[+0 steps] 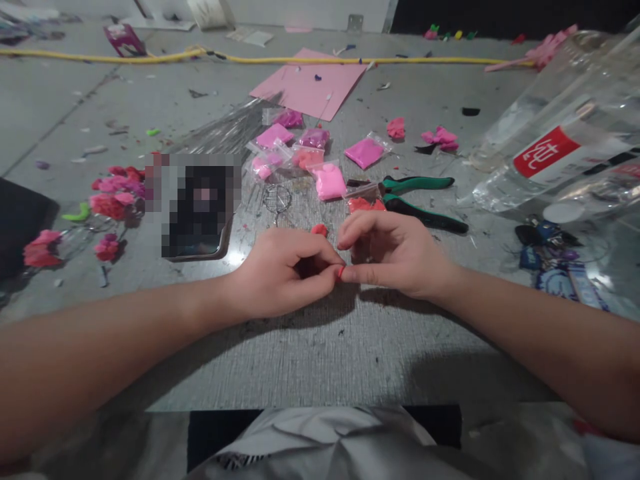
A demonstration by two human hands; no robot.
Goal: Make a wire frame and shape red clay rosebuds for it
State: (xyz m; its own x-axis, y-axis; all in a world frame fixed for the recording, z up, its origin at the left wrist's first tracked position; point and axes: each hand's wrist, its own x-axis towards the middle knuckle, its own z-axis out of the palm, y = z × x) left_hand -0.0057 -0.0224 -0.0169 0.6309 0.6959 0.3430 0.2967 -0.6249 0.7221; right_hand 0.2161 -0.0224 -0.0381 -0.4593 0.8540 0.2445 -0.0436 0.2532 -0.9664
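Above the grey table, my left hand pinches a small bit of red clay between thumb and fingertips. My right hand meets it from the other side, its thumb tip against the red bit and its other fingers curled above. Just beyond the fingers lies a red lump. Small clear bags of pink clay and red clay lie behind the hands, beside green-handled pliers. A wire ring frame rests left of the bags.
A phone, partly blurred out, stands at left near several pink and red clay flowers. Thin wires and a pink sheet lie farther back. Clear plastic bottles crowd the right side. A yellow cord crosses the back.
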